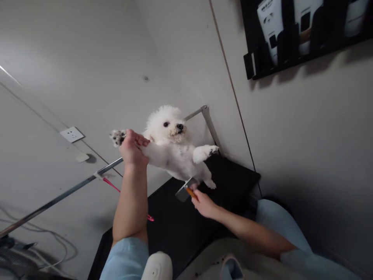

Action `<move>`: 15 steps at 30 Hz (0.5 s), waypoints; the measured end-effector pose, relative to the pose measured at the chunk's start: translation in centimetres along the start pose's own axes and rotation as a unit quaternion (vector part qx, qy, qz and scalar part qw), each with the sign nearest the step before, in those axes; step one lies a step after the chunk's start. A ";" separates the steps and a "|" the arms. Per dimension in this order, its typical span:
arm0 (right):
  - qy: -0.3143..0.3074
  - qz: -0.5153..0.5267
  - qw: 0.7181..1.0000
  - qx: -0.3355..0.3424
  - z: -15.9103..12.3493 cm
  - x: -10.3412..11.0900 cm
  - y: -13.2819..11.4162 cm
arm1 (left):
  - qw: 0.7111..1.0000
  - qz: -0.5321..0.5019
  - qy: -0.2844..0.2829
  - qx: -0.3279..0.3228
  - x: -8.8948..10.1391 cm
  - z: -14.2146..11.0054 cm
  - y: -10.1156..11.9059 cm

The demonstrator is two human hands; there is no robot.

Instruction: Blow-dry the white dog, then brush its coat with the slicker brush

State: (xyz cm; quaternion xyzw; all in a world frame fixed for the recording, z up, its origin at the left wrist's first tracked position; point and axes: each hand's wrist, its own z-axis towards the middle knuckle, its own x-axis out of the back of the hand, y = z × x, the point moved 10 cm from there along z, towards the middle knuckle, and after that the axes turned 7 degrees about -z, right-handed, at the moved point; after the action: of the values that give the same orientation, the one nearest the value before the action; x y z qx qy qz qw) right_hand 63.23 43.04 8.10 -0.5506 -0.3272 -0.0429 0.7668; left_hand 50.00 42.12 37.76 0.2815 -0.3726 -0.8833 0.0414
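Note:
A fluffy white dog is held upright over a black grooming table, its belly turned towards me. My left hand is wrapped round one of its front legs, and the paw sticks out past my fist. The other front leg hangs free at the right. Low in front of the dog, my right hand grips the wooden handle of a slicker brush. The flat head of the brush is at the dog's lower body; I cannot tell whether it touches the fur.
A metal grooming arm runs along the table's far side, with a pink-red strap hanging from it. On the wall are a power socket and a black rack holding white clippers. Cables lie at lower left.

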 end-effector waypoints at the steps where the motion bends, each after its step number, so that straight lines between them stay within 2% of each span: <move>1: -0.005 -0.002 1.000 0.007 -0.3 0.2 -0.7 | 1.000 0.002 -0.007 0.011 -0.6 0.3 0.2; 4: 0.060 -0.012 0.996 0.060 0.0 3.6 -4.1 | 0.999 0.006 -0.032 0.024 -2.3 0.4 0.8; 6: 0.094 -0.048 0.993 0.054 0.6 5.8 -5.3 | 0.998 0.010 -0.052 0.021 -3.3 0.1 1.2; 8: 0.082 -0.106 0.991 0.016 0.6 6.0 -4.8 | 0.997 0.019 -0.073 0.013 -4.2 -0.3 1.3; 10: 0.036 -0.136 0.990 -0.018 -0.2 4.7 -3.5 | 0.995 0.031 -0.092 0.013 -4.7 -0.6 0.8; 12: 0.005 -0.121 0.993 -0.007 -1.0 3.7 -3.3 | 0.993 0.037 -0.114 0.019 -5.1 -1.0 -0.1; 13: 0.011 -0.113 0.994 0.009 -1.2 3.9 -3.8 | 0.991 0.037 -0.126 0.024 -5.3 -1.2 -0.6; 15: 0.063 -0.104 0.992 0.035 -0.9 5.4 -4.7 | 0.988 0.035 -0.149 0.028 -5.8 -1.5 -1.4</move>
State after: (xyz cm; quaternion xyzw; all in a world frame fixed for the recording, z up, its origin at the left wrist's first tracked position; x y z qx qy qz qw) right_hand 65.85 41.98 14.75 -0.4828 -0.3353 -0.1460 0.7957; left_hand 55.85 43.82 38.65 0.1343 -0.4086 -0.9027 0.0079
